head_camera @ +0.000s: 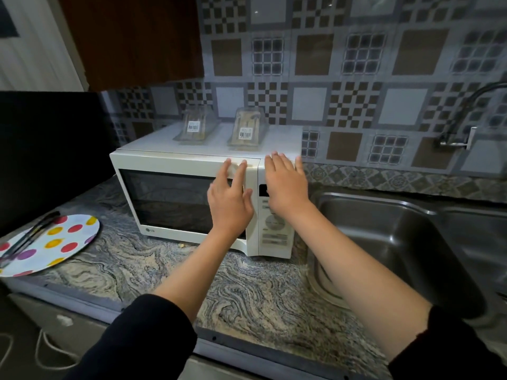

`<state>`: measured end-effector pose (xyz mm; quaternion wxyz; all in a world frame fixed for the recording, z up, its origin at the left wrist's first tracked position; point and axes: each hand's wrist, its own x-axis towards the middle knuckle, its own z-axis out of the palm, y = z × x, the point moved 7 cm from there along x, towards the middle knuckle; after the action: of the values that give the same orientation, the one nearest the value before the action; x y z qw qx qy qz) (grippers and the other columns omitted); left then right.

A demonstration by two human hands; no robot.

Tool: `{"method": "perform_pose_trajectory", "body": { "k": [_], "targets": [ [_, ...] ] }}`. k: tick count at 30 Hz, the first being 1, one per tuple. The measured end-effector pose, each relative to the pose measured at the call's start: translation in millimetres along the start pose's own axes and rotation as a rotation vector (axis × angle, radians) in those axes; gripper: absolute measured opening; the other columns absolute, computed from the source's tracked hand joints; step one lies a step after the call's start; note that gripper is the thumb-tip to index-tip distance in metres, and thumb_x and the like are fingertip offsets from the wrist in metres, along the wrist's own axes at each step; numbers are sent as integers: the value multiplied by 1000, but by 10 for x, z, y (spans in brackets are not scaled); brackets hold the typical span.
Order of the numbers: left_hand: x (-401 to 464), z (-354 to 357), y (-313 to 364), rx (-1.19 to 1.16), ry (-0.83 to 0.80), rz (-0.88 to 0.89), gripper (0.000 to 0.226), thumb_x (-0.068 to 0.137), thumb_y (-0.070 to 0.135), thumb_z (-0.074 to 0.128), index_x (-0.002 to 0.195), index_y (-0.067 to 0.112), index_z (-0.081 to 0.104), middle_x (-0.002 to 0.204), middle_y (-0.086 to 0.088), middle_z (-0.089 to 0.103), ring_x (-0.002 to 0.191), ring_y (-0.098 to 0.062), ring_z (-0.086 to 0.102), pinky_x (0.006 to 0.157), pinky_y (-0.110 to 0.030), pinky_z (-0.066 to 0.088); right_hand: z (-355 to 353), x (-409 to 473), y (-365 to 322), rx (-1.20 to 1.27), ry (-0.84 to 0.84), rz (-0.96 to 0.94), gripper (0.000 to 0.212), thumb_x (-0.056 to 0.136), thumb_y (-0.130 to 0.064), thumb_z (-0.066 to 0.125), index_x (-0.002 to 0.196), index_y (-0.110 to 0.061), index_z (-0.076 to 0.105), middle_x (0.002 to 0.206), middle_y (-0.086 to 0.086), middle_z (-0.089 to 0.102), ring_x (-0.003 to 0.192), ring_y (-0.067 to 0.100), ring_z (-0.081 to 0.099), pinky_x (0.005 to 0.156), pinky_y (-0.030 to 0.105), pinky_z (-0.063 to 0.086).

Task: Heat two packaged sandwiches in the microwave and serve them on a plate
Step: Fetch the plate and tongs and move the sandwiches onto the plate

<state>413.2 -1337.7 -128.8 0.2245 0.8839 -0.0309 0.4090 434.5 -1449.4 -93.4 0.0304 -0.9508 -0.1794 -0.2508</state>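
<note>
— What are the hands holding?

— Nothing. The left hand (230, 200) is spread flat, fingers loose, in front of the right end of the microwave (192, 187) door; the right hand (285, 185) is just as open over the control panel, fingertips up near the top front edge. Whether either one touches the casing I can't tell.

— Why there?

— My guess: the door is shut, so they're going up past it for the packs, or else to open it.

— And the sandwiches?

— Both on the microwave's top. The left sandwich pack (196, 127) sits toward the back edge near the middle, the right sandwich pack (247, 130) just beside it, closer to the right rear corner. Sealed, labels forward, handy above the door.

— The plate?

— The spotted plate (52, 244) lies at the counter's left front edge, black tongs (27, 237) resting across it, likely ready for serving.
</note>
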Motion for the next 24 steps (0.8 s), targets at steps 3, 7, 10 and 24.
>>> {"method": "perform_pose_trajectory", "body": {
  "k": [3,7,10,24],
  "targets": [
    [-89,37,-122,-200,71,-286,43,85,21,64,122,7,46,119,-12,44,98,-28,53,80,-41,48,-16,11,-24,-11,6,12,79,84,-7,63,148,-2,18,157,16,18,146,28,13,118,45,6],
    [-138,211,-128,-298,-70,-476,11,95,23,49,91,13,47,80,0,57,76,-26,58,65,-35,44,-1,47,-70,-13,-7,52,71,87,-7,59,146,2,19,155,22,19,145,33,14,119,44,9],
    [-147,220,-130,-285,-74,-470,19,97,26,45,90,9,49,74,-2,58,69,-26,55,58,-32,39,10,66,-93,-4,7,104,63,93,-8,52,145,4,19,154,24,19,145,34,15,119,44,10],
    [-177,237,-124,-337,-162,-527,25,99,28,40,88,7,46,78,-6,56,77,-31,57,69,-41,47,3,-22,-24,163,115,105,71,86,-2,58,147,-4,21,156,14,20,146,27,11,119,36,0]
  ]
}}
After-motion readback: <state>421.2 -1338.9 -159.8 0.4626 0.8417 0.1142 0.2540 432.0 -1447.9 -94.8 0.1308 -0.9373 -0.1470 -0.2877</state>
